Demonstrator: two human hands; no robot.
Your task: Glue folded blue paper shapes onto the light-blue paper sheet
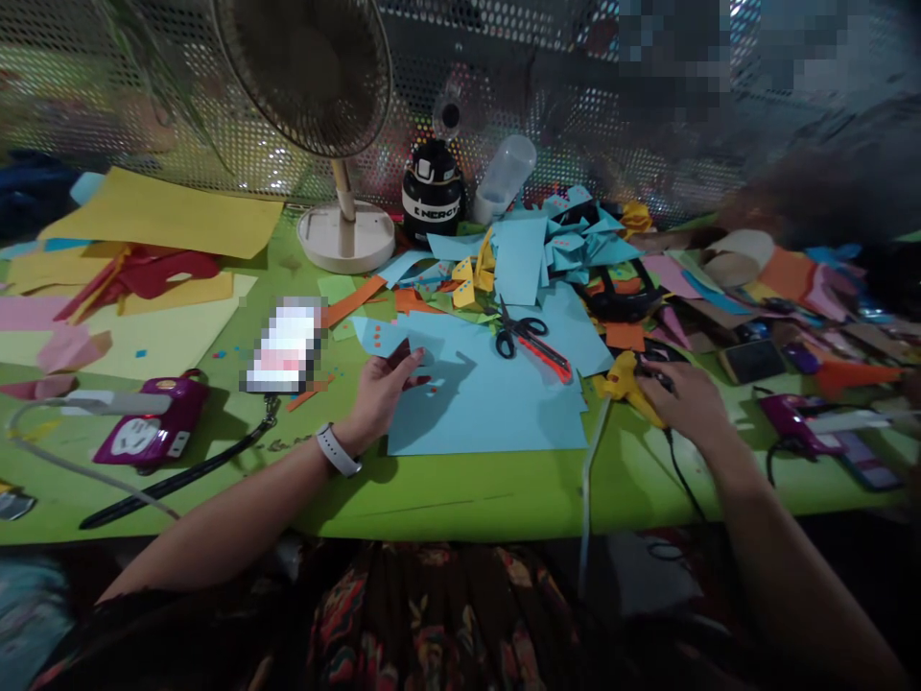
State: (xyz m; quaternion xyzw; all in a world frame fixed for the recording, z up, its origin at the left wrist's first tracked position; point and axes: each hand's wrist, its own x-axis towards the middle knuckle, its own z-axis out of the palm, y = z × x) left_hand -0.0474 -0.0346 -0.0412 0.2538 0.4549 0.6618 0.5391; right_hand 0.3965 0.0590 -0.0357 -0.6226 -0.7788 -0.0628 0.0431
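Observation:
My left hand (pixel 380 393), with a white watch band on the wrist, pinches the left edge of a light blue paper sheet (pixel 496 398) lying on the green table (pixel 446 489). My right hand (pixel 687 403) is wrapped over a yellow and black glue gun (pixel 627 382) resting on the table just right of the blue sheet; its black cord runs off the front edge. Scissors (pixel 531 344) with black handles and orange blades lie on the blue paper between my hands.
A desk fan (pixel 338 125), a black bottle (pixel 432 192) and a clear container (pixel 506 176) stand at the back. Coloured paper scraps (pixel 576 240) pile up at centre and right. Yellow sheets (pixel 165 216) lie left. Purple tools (pixel 151 427) sit at both sides.

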